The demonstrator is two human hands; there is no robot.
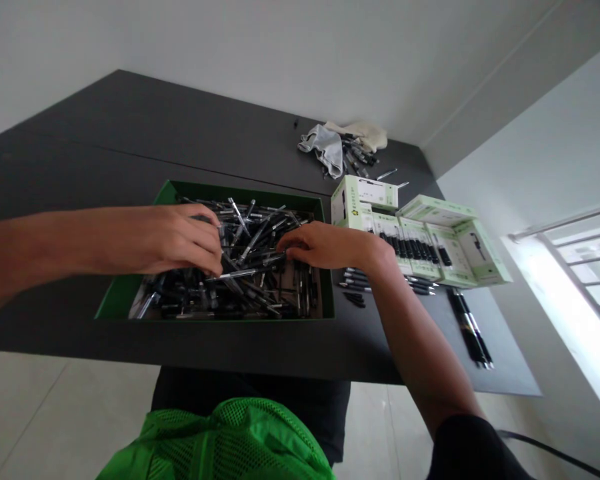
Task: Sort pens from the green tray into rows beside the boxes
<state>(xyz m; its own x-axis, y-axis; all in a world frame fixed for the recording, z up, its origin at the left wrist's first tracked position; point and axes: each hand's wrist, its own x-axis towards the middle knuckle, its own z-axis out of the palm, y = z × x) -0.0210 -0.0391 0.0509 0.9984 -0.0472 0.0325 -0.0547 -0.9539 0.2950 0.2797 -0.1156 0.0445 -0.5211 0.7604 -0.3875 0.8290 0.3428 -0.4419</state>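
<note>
A heap of black and silver pens [260, 267] fills a green-rimmed box [165, 193] on a dark table [180, 133], and both hands are down in it. The left hand [187, 240] is curled narrow, its fingers [213, 250] pushed among the pens; I can't tell whether it grips one. The right hand [325, 245] reaches in from the other side, fingers narrowly bunched at a long pen [245, 272], though whether they hold it is unclear. Just right of the box stand pale green cartons [415, 247] with pens inside, beside short rows of loose pens [355, 280] and a bundle of pens [470, 327]. Farther back, a grey cloth [327, 148] lies against a cream cloth [363, 133].
</note>
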